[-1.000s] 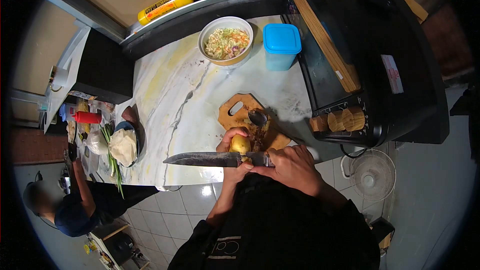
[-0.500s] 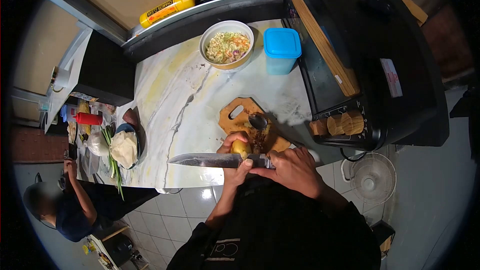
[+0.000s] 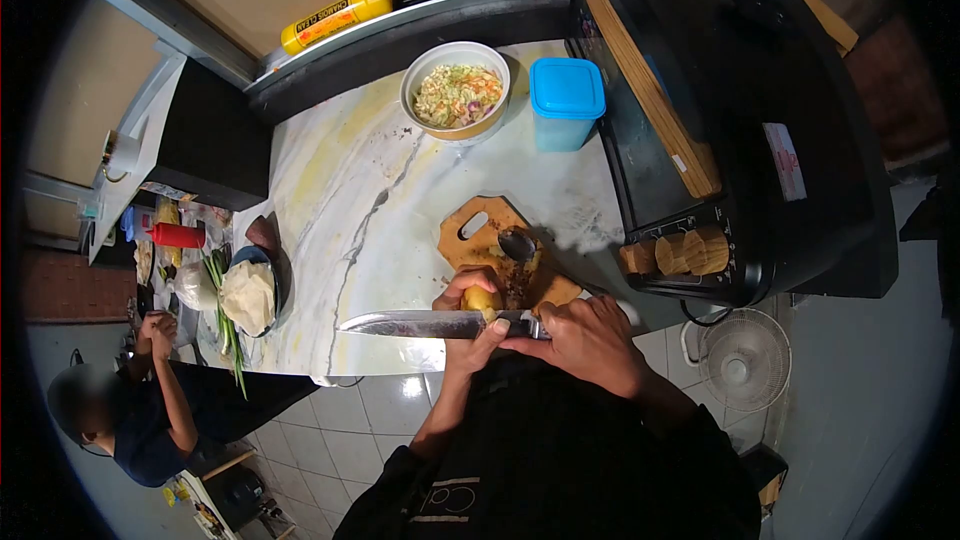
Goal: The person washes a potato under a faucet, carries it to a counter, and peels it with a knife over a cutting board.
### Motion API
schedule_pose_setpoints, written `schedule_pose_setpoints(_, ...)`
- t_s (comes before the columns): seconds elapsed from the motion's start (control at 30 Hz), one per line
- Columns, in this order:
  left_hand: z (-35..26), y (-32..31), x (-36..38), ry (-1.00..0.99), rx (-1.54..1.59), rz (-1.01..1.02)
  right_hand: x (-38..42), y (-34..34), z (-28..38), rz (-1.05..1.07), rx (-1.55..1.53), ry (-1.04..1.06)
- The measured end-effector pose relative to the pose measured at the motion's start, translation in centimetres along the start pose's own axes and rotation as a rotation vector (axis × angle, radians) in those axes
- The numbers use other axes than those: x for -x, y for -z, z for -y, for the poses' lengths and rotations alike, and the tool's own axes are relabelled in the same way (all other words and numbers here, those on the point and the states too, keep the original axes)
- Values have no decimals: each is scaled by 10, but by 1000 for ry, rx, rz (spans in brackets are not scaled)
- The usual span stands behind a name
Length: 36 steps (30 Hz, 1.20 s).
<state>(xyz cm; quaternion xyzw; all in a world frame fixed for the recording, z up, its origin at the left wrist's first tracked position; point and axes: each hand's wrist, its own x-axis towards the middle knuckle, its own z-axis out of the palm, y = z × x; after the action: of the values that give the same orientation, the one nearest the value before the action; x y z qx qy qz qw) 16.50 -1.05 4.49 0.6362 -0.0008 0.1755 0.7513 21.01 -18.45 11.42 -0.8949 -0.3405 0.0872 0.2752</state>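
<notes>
My left hand (image 3: 464,352) is closed around a small yellow potato (image 3: 480,299), with the thumb near the knife's blade. In my right hand (image 3: 596,342) is the handle of a large kitchen knife (image 3: 415,324). Its wide blade points left and lies across the near side of the potato. Just beyond my hands is a wooden cutting board (image 3: 458,240) with an oval handle hole. A dark spoon (image 3: 517,244) and brown scraps, perhaps peelings, are on the board.
A bowl (image 3: 408,100) of shredded vegetables and a blue-lidded container (image 3: 567,90) stand farther back. A black oven (image 3: 800,160) borders the right. At left are green onions (image 3: 229,325) and a pale wrapped bundle (image 3: 247,297). Another person (image 3: 170,410) stands there.
My hands, the knife and the potato keep nearly the same pose. The view has shifted very slightly. At left, the other person's hands have come together and moved a little to the right.
</notes>
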Motion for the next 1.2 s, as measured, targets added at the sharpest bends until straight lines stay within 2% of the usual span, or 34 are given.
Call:
schedule_pose_setpoints(0.5, 6, 2, 4, 34, -70, 18, -3, 3, -5, 48, -2, -7)
schedule_pose_setpoints(0.7, 6, 0, -1, -3, 1, 15, -2, -1, -2, 50, -48, -58)
schedule_pose_setpoints(0.8, 0, 0, -6, 16, 7, 96, -2, 1, -1, 19, -72, -23)
schedule_pose_setpoints(1.0, -1, 3, -4, 128, 88, 180, -2, -1, -6, 122, -180, -81)
schedule_pose_setpoints(1.1, 7, 5, 0, 133, 9, 119, 0, -3, -4, 97, -143, -134)
schedule_pose_setpoints(1.2, 11, 3, 3, 196, 123, 59, -1, -9, -10, -37, -166, -70)
